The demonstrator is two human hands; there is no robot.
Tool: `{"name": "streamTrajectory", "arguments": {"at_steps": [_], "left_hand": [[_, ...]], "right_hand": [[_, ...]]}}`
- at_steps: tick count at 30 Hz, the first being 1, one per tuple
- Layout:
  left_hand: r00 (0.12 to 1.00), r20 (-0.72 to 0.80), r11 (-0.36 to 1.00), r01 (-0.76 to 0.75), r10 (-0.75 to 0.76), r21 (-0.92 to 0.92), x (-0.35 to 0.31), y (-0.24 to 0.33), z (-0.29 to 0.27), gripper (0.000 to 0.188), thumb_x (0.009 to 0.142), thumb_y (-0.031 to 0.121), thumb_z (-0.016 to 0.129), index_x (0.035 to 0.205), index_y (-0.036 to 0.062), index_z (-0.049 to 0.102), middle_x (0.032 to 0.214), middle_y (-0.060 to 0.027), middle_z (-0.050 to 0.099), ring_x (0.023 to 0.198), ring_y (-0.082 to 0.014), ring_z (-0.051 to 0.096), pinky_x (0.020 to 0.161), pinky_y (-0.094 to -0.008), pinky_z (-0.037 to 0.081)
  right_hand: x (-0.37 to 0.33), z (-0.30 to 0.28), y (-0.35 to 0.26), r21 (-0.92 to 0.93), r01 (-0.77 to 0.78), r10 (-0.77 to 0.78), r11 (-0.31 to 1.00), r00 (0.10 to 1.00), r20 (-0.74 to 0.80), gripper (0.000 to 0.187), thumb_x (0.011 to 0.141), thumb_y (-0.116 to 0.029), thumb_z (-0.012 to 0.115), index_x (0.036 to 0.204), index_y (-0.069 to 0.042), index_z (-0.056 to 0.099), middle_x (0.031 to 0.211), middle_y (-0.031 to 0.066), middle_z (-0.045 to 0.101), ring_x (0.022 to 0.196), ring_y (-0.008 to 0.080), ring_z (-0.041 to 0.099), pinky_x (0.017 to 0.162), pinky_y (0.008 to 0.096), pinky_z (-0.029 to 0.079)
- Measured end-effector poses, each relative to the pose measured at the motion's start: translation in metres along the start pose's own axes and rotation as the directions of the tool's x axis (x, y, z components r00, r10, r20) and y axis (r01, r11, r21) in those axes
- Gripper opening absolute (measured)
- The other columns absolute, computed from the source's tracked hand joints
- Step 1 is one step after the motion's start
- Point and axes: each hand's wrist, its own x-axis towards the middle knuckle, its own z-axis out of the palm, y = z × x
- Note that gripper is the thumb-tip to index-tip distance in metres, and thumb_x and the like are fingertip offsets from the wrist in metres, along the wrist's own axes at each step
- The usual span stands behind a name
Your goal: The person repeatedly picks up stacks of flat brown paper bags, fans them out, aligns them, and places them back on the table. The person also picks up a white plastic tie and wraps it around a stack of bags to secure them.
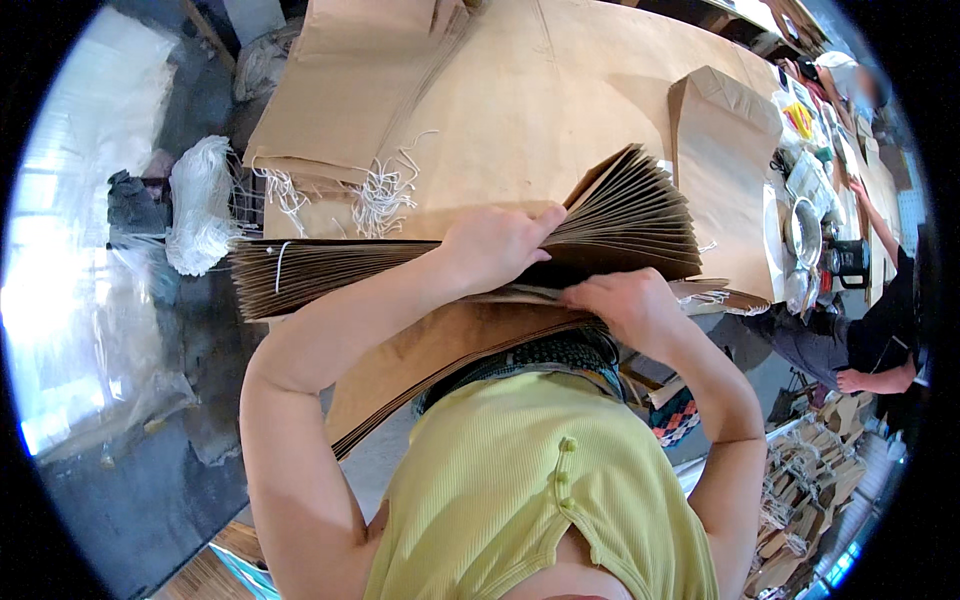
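Along the near edge of a pale desk (520,110) lies a thick stack of brown paper bags (340,270), its right end fanned, clasped by the left hand (497,245) and touched by the right hand (625,305), whose grip I cannot tell, with white-corded bags (350,90) beyond

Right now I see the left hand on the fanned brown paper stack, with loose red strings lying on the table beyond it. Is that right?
Not quite: the loose strings are white, not red, as the head view shows. The left hand is on the fanned brown paper stack.
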Motion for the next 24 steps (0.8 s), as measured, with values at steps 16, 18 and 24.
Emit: {"name": "streamTrajectory", "arguments": {"at_steps": [16, 18, 24], "left_hand": [[0.993, -0.043, 0.992, -0.115, 0.113, -0.050, 0.005, -0.007, -0.006, 0.041, 0.090, 0.036, 0.057, 0.112, 0.0049, 0.043, 0.097, -0.0181, 0.065, 0.089, -0.0361, 0.064, 0.073, -0.0463, 0.051], [0.995, -0.036, 0.995, -0.091, 0.090, -0.037, 0.005, -0.005, -0.005, 0.044, 0.090, 0.038, 0.056, 0.115, 0.0040, 0.044, 0.099, -0.0189, 0.064, 0.091, -0.0366, 0.063, 0.074, -0.0460, 0.051], [0.998, -0.004, 0.990, -0.063, 0.063, -0.127, -0.004, 0.007, -0.016, 0.058, 0.088, 0.050, 0.054, 0.120, 0.0021, 0.046, 0.103, -0.0210, 0.062, 0.092, -0.0386, 0.062, 0.075, -0.0450, 0.050]], "right_hand": [[0.008, 0.015, -0.021, -0.108, -0.096, 0.096, 0.990, 0.995, -0.003, 0.034, 0.087, -0.041, 0.057, 0.104, -0.012, 0.065, 0.082, 0.0060, 0.066, 0.078, 0.0231, 0.065, 0.075, 0.0368, 0.050], [0.007, 0.014, -0.032, -0.149, -0.062, 0.047, 0.987, 0.994, -0.104, 0.036, 0.086, -0.040, 0.059, 0.108, -0.012, 0.063, 0.087, 0.0060, 0.066, 0.085, 0.0231, 0.063, 0.080, 0.0377, 0.048], [-0.003, 0.030, -0.008, -0.335, -0.255, 0.103, 0.907, 0.906, -0.411, 0.047, 0.073, -0.019, 0.064, 0.119, -0.013, 0.058, 0.118, 0.0065, 0.054, 0.114, 0.0258, 0.050, 0.100, 0.0407, 0.040]]}}
